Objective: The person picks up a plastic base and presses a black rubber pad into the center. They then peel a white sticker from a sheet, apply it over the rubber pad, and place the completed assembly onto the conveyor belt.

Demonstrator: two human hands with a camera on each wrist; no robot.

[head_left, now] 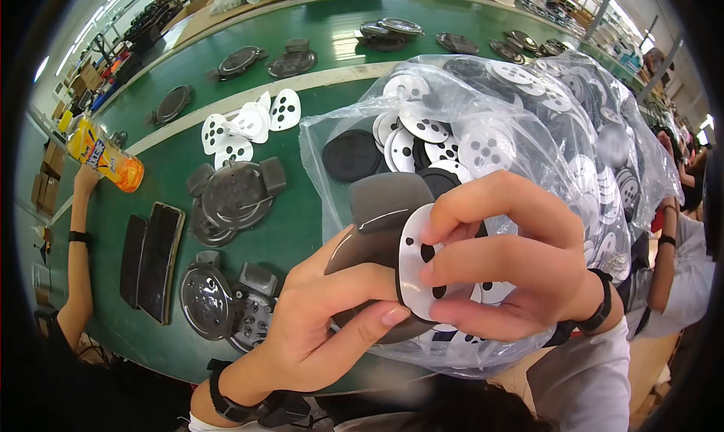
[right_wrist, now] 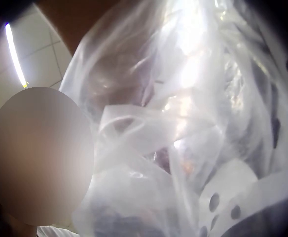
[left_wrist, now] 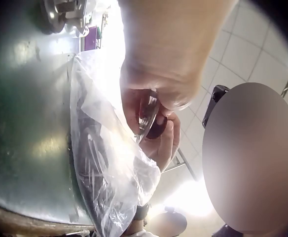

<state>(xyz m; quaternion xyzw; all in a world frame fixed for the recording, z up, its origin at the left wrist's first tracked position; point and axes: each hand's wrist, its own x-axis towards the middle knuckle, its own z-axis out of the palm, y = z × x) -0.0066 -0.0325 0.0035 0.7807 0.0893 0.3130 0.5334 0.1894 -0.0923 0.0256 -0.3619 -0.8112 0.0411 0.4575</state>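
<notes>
In the head view my left hand (head_left: 324, 319) grips a smoky-grey plastic round cover with a square tab (head_left: 392, 198), tilted up over the table. My right hand (head_left: 520, 258) pinches a white oval pad with black holes (head_left: 411, 281) at the cover's right side, fingertips on the pad's face. The pad overlaps the cover in this view. Seen from the left wrist, a dark round piece (left_wrist: 158, 129) shows between the fingers. Clear bag film (right_wrist: 183, 123) fills most of the right wrist view and veils that hand.
A clear plastic bag (head_left: 603, 142) of perforated white pads and black discs lies beneath and right of my hands. Left are loose white pads (head_left: 249, 123), grey covers (head_left: 237, 194) and two dark phones (head_left: 162, 262). Another person's hand (head_left: 87, 179) touches an orange drink bottle (head_left: 105, 157).
</notes>
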